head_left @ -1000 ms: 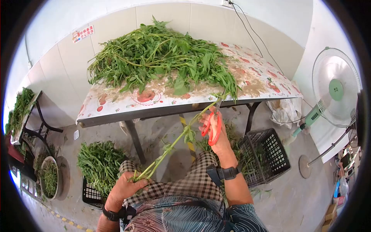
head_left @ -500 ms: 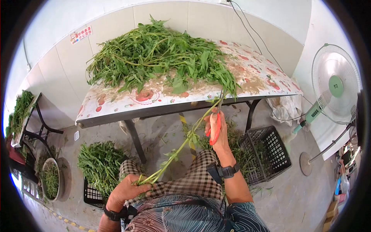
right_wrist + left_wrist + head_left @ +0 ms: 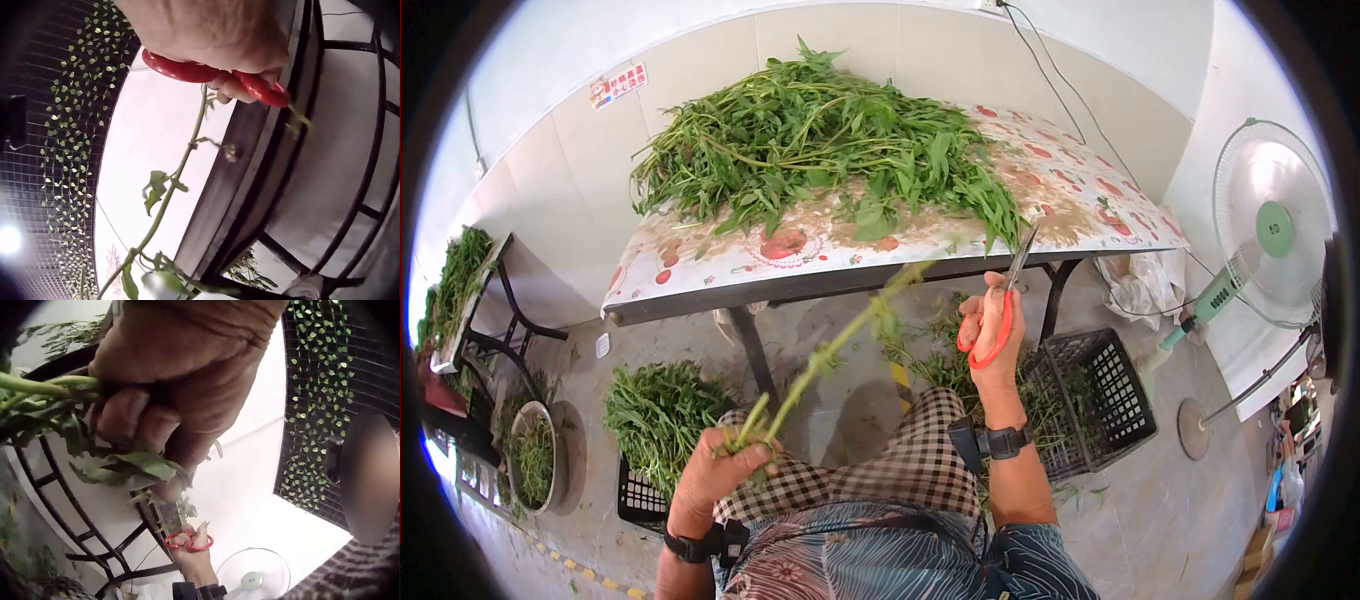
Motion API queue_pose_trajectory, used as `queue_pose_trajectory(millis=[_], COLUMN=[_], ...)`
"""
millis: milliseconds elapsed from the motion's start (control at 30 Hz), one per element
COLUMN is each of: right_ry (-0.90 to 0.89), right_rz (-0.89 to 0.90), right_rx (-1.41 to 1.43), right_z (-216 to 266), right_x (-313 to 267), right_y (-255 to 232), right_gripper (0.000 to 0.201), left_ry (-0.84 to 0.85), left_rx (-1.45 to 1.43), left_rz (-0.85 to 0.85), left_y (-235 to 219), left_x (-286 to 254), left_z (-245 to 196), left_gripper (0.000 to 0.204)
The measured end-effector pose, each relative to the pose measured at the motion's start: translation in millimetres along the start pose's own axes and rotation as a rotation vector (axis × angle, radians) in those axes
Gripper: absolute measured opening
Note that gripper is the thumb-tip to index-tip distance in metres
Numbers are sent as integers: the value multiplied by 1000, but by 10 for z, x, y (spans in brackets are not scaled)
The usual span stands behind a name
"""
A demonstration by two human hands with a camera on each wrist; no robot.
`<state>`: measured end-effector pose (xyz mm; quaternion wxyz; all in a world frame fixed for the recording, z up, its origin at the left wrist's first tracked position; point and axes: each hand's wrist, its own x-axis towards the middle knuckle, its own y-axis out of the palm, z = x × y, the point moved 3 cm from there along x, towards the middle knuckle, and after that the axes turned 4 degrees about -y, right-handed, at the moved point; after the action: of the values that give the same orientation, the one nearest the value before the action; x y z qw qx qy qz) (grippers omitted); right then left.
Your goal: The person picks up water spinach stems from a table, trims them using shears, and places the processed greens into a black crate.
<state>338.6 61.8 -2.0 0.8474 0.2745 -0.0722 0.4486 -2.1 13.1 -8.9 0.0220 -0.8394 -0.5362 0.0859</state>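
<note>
My left hand (image 3: 725,468) grips the lower ends of long green leafy stems (image 3: 815,365), which slant up and to the right, blurred at the far end. Up close in the left wrist view, the fingers curl around the stems (image 3: 37,387) with several leaves hanging below. My right hand (image 3: 1014,335) holds red-handled scissors (image 3: 1022,258), blades pointing up beside the table's front edge and apart from the stems. Red handle loops (image 3: 184,70) show around its fingers in the right wrist view. A big heap of leafy greens (image 3: 800,140) lies on the table.
The table (image 3: 730,285) has a patterned cover with soil on it. Greens fill a crate (image 3: 640,495) at lower left, near a round basin (image 3: 552,470). A black crate (image 3: 1120,385) stands at right, before a standing fan (image 3: 1270,230).
The scissors have come away from the stems' upper end and moved right with my right hand. The stems' far end has swung left, and my left hand has risen slightly.
</note>
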Motion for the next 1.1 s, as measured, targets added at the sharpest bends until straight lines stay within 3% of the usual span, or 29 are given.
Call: queue_pose_trajectory(millis=[33,200,333,433,467,600,700,933,1100], right_ry=[1,34,171,131,221,254,244,215,284], right_rz=[41,280,364,421,397,411,488,424,473], right_rx=[3,-4,-4,13,98,88,175,70,212], right_z=[-22,-60,-37,-113,-139,-133,-203,-200,-231], right_x=[10,-81,-335,-481,-495,-500,-511,-446,-427], right_y=[-8,143,508,782,855,1125,1211,1210,1184], right_gripper=[27,27,32,39,42,43,41,42,41], left_ry=[45,-67,-32,-31,-34,-36,-6,15,-59], left_rx=[-1,213,160,106,83,-79,-27,-166,-172], left_rz=[-25,-128,-163,-153,-128,-46,-27,-23,-6], left_y=[-36,-77,-45,47,92,190,228,196,202], left_x=[23,181,453,699,756,915,910,848,815], left_z=[-72,-404,-445,-406,-413,-312,-323,-292,-289], left_gripper=[15,19,19,19,18,15,14,21,23])
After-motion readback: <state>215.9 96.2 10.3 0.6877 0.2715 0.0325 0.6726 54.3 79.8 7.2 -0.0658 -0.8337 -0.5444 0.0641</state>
